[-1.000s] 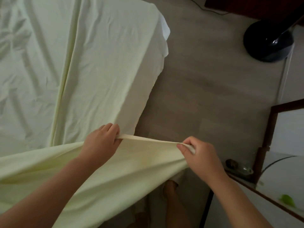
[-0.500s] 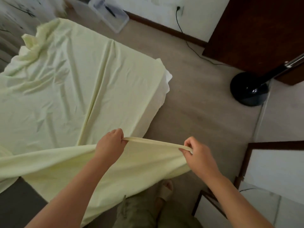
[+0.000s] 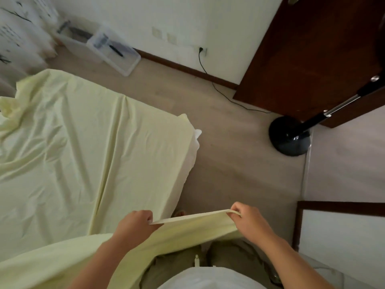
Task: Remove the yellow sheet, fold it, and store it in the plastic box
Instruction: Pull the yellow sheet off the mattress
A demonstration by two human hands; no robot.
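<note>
bunched corner (image 3: 12,105): the far-left end of the cloth is heaped up in a lump; a hard tug from here could drag that lump crooked, so the fold would start uneven.
yellow sheet (image 3: 83,163): most of it lies wrinkled across the bed (image 3: 197,140), a long ridge down its middle, and only the near part is lifted off. That weight could pull the hem out of the fingers, or the cloth could snag on the white corner showing beneath.
plastic box (image 3: 73,41): on the floor (image 3: 229,163) by the wall, well apart from the person, lid (image 3: 118,56) beside it. A loose sheet carried that far could trail underfoot.
left hand (image 3: 135,226): its grip is clamped on the hem, fingers curled over the cloth.
hem (image 3: 193,216): stretched taut between both hands; if it is not squared here, I'd expect every later fold to go askew.
right hand (image 3: 248,222): pinches the other end of the hem. The hold looks slimmer, so it is likelier to slip.
fan (image 3: 289,140): its black base and cable (image 3: 220,90) sit near the bedside; a swung sheet or a sidestep could catch them.
frame (image 3: 341,207): close at the person's right; an elbow might knock it.
</note>
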